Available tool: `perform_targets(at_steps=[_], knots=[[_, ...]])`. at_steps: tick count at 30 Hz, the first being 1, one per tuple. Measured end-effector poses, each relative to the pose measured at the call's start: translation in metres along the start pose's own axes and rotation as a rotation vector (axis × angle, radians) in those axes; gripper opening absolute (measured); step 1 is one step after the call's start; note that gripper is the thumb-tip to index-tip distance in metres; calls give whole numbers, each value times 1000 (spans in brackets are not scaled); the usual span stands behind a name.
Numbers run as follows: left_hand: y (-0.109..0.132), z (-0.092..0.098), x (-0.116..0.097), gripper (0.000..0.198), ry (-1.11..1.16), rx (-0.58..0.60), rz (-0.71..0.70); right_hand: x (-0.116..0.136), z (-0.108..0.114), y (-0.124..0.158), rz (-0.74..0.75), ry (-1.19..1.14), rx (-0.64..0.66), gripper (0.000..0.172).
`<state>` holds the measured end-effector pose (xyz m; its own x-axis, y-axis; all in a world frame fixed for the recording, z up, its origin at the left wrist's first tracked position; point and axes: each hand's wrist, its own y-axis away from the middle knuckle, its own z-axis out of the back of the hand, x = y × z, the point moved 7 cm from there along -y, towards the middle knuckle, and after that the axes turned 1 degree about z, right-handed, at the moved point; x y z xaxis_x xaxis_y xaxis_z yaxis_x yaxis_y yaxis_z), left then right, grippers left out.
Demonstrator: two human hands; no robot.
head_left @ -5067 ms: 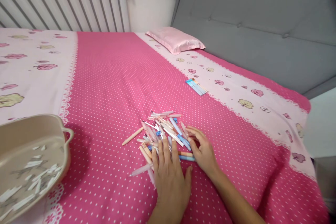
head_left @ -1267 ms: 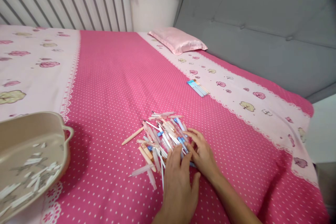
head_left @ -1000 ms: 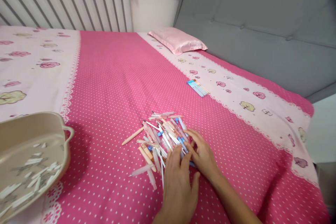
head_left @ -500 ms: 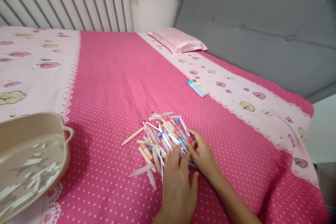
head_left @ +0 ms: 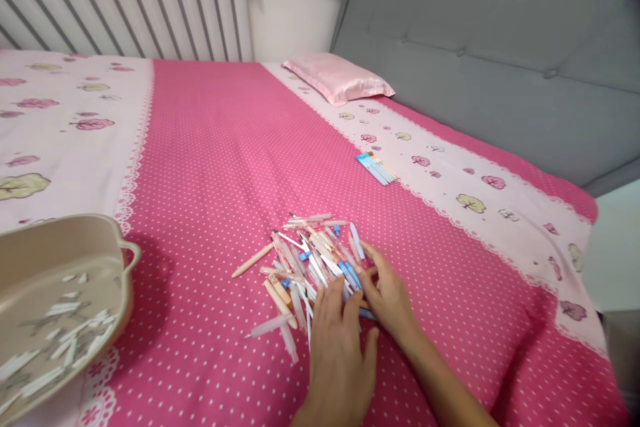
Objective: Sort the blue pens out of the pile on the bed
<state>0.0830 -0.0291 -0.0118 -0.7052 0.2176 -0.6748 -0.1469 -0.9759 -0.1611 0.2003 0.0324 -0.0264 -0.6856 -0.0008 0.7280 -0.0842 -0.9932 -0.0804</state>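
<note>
The left hand (head_left: 340, 353) rests its fingers on the near edge of the pile of pens (head_left: 315, 250), thumb apart. The right hand (head_left: 393, 303), thumb and forefinger apart, is at the pile's right side, forefinger near 1 pale blue pen (head_left: 357, 240). The pile lies on the bedspread (head_left: 210, 167). Left of it, a tub (head_left: 95, 230) holds white pieces (head_left: 63, 310); beyond, a row of pens (head_left: 376, 169).

There are two hands (head_left: 341, 350) (head_left: 393, 300), one basin (head_left: 60, 247), one pillow (head_left: 337, 77).
</note>
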Motion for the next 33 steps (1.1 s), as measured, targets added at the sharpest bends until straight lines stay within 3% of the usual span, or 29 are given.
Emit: perform_targets(at_steps=[6,13,21,27,33], knots=[[-1,0,0,43,3,-9,2,1,-1,-2,66,-39,-13,40],[0,0,0,41,-21,-54,-32,-17,-4,7,-274,-512,-68,44],[-3,16,-4,48,16,-176,5,1,23,7,-95,-624,-231,28],[0,27,-9,49,131,-220,5,7,19,10,-87,-795,-84,19],[-3,13,-10,39,456,23,76,20,11,14,-40,-784,93,24]])
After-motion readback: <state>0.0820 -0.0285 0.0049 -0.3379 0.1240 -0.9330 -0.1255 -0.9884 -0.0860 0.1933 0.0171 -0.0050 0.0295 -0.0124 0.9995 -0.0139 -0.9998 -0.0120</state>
